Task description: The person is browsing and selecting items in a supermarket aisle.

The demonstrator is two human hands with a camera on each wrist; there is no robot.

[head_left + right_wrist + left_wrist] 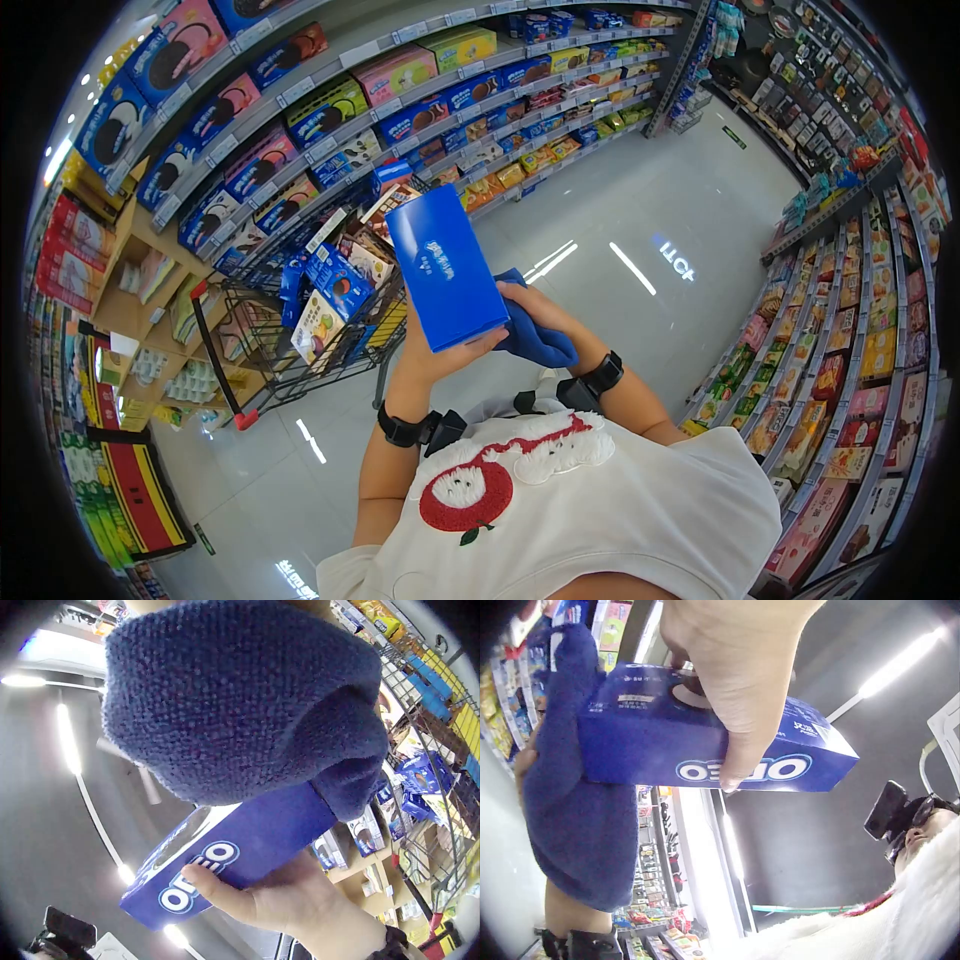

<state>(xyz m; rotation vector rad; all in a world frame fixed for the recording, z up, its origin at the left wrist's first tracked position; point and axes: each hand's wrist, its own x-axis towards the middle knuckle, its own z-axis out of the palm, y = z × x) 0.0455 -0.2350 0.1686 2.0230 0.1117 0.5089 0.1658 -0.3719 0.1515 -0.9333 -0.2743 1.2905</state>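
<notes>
Blue Oreo box [445,265], held in mid-air in front of the person's chest, above the grey floor [590,220] of a shop aisle. It is clasped by the left hand [432,358]; the grip is closed around its sides, with the thumb laid across the white OREO lettering in both wrist views. Most of the left fingers are hidden by the box in the head view. Its near right corner is covered by a bunched blue cloth [537,335], which is gripped in the right hand [548,308]; the fingers of that grip are largely concealed by the fabric, and much of the right wrist view is filled by it. Small white print on the box's upper face is too blurred to be read. To the left of the box, a black wire shopping cart [218,355] is partly blocked by the box and the left arm. Packages are heaped inside it, among them blue packets [340,278] and a white carton [318,330] printed with fruit; those lower down are hard to make out. In the head view, the box's long axis is slanted from upper left to lower right, one narrow end being turned toward the person and the other toward the stocked shelves [360,53].
</notes>
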